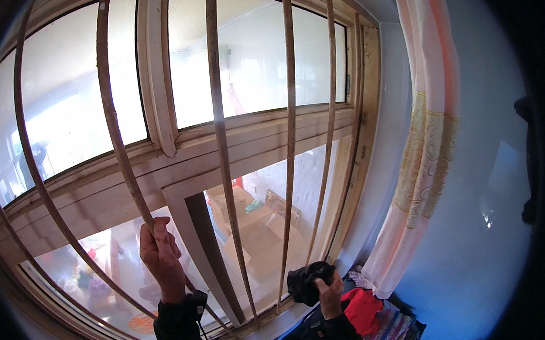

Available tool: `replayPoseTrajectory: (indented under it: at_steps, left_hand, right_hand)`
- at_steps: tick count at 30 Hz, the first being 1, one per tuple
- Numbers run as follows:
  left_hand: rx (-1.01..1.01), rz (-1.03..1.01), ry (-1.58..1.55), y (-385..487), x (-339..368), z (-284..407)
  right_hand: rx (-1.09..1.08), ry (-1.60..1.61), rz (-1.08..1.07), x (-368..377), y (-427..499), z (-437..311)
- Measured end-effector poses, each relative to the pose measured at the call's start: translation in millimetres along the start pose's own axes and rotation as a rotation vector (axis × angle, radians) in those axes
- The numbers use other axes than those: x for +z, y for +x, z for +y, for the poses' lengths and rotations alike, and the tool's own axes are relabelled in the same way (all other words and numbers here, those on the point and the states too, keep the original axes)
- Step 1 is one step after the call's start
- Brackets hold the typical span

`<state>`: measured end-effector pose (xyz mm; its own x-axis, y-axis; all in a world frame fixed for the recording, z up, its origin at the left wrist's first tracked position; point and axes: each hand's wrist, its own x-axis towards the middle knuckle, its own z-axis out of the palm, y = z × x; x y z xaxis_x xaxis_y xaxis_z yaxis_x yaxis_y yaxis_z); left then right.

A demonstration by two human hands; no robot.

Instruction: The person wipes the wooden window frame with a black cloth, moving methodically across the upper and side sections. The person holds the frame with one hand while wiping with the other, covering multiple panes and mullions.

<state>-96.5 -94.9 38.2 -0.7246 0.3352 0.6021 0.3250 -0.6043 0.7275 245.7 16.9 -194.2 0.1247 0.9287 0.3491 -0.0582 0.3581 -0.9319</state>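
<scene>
My left hand (161,257) is wrapped around one of the upright window bars (118,131), below the window's middle rail. A crumpled black cloth (304,280) is bunched in my right hand (330,293), low at the right end of the barred window. It covers the lower end of another upright bar (319,195); whether cloth and bar touch, I cannot tell. The bars look brown and stained, standing in front of the pale wooden window frame (253,143). A small black device (200,304) with a cord sits at my left wrist.
To the right, a pink and gold curtain (425,163) hangs against a glossy wall (487,183). Beneath it lie a red cloth (363,309) and patterned fabric (388,324). Open cardboard boxes (261,234) stand behind the glass. The sill (278,313) runs under the bars.
</scene>
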Motion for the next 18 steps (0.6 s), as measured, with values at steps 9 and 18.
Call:
replayPoseTrajectory:
  at_steps: [9, 18]
  left_hand:
    - [-0.003, -0.010, -0.060, 1, 0, 1]
    - [0.375, 0.024, 0.339, -72, -16, 3]
  right_hand:
    - [0.097, 0.238, 0.024, -9, -7, -25]
    - [0.117, 0.437, -0.241, 0, -23, -84]
